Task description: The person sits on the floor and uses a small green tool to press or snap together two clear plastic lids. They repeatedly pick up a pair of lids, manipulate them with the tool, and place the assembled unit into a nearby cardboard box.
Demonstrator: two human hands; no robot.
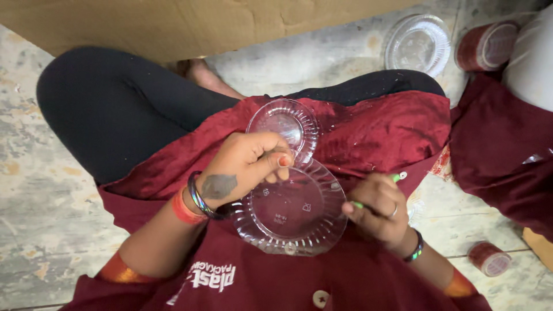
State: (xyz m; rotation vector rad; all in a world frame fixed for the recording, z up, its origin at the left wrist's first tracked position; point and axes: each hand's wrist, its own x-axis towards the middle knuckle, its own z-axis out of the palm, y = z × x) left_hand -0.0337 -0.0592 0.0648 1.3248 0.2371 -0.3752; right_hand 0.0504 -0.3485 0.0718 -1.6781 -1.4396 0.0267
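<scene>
I sit cross-legged on the floor in a dark red garment. My left hand (245,164) holds two clear ribbed plastic plates: a smaller one (285,124) tilted up behind the fingers and a larger one (291,213) lying flat over my lap. My thumb and fingers pinch where the two plates meet. My right hand (377,210) is closed around a thin green tool (394,178) at the right rim of the larger plate.
A stack of clear plates (417,43) sits on the worn floor at the top right. Two red rolls of tape (487,46) (488,258) lie nearby. A brown cardboard sheet (190,23) spans the top. Another dark red cloth (501,150) lies at the right.
</scene>
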